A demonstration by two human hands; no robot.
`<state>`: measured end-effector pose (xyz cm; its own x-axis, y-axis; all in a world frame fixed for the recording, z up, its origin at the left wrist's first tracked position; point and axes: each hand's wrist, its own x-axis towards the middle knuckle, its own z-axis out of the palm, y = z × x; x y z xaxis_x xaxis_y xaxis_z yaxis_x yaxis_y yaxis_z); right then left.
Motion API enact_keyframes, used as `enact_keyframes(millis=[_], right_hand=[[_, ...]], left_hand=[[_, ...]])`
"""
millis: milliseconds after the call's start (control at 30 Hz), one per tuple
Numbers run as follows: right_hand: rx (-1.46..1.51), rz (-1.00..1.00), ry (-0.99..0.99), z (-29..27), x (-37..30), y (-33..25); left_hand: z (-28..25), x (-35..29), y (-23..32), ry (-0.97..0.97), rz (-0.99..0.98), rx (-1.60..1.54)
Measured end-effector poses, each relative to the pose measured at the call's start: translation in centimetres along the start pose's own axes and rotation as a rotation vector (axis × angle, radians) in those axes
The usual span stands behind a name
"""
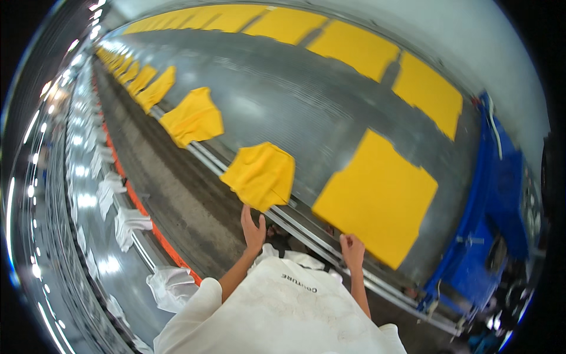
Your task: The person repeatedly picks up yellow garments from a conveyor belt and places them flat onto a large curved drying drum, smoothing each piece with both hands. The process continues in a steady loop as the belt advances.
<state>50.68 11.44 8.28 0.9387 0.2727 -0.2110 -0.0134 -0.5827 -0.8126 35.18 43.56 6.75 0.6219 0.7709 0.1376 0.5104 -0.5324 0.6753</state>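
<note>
In the head view, the left hand was near the middle, low down. Its fingers were spread a bit and the thumb stuck out to the side, so it was not squeezing anything. The fingertips were right by the near edge of a crumpled yellow cloth, but I could not tell if they touched it. That cloth sat in a bunch on the near edge of a long grey table, partly over the shiny metal rails.

The right hand was farther to the right, with its fingers bent. It was at the near edge of a flat yellow cloth. I could not tell if it was pinching that edge. The flat cloth lay spread out on the table, to the right of the crumpled one.

More crumpled yellow cloths sat in a line going far off to the left. Flat yellow pieces lay in a row along the far side. A big blue machine stood on the right. On the left, white cloths hung by another table, next to an orange strip. The person wore a white shirt.
</note>
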Motion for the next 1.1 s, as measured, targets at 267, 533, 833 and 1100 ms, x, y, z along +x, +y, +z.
enact_keyframes(millis=[267, 533, 833, 1100], right_hand=[[-0.245, -0.292, -0.293, 15.6, 4.3, -9.0], [0.021, -0.258, -0.071, 28.0, 11.1, -14.4], [0.958, 0.479, -0.545, 28.2, 4.1, -23.9], [1.284, 0.216, -0.527, 27.6, 5.0, -39.5]], left_hand=[[-3.0, -2.1, -9.2, -0.105, -0.330, -0.393], [-12.9, 3.0, -16.9, -0.518, -0.255, -0.378], [-14.0, 9.9, -17.5, -1.071, -0.068, -0.622], [-16.2, 15.1, -5.3, -1.561, 0.425, -0.629]])
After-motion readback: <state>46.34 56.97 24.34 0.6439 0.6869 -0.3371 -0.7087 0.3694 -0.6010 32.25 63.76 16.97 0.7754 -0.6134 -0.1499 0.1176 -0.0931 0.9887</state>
